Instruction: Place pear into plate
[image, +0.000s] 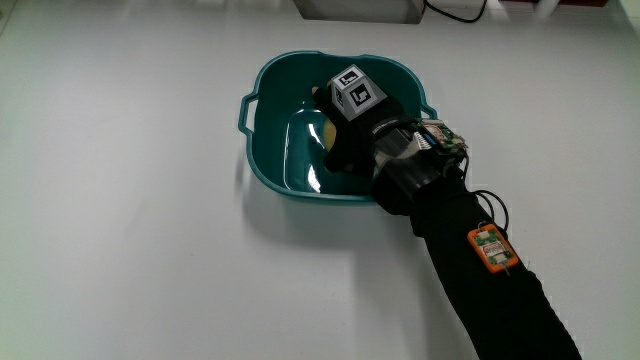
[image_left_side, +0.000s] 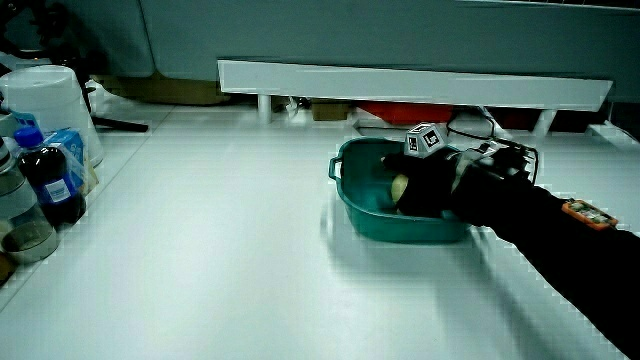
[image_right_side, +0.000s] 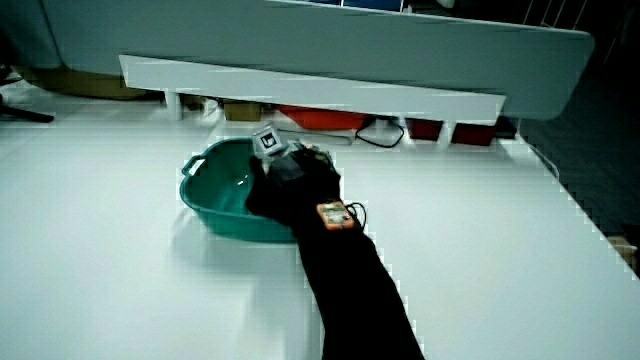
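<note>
A teal basin with handles (image: 262, 150) (image_left_side: 365, 215) (image_right_side: 215, 215) stands on the white table. The gloved hand (image: 350, 125) (image_left_side: 420, 180) (image_right_side: 285, 175) reaches down into it, with the patterned cube on its back. A yellowish pear (image: 327, 131) (image_left_side: 399, 186) shows inside the basin under the fingers, which are curled around it. The forearm crosses the basin's rim nearest the person. In a side view (image_right_side: 285, 175) the hand hides the pear.
A low white partition (image_left_side: 410, 85) (image_right_side: 310, 90) runs along the table's edge farthest from the person. Bottles and a white container (image_left_side: 45, 110) stand at another table edge, away from the basin. Cables (image_left_side: 480, 125) lie near the partition.
</note>
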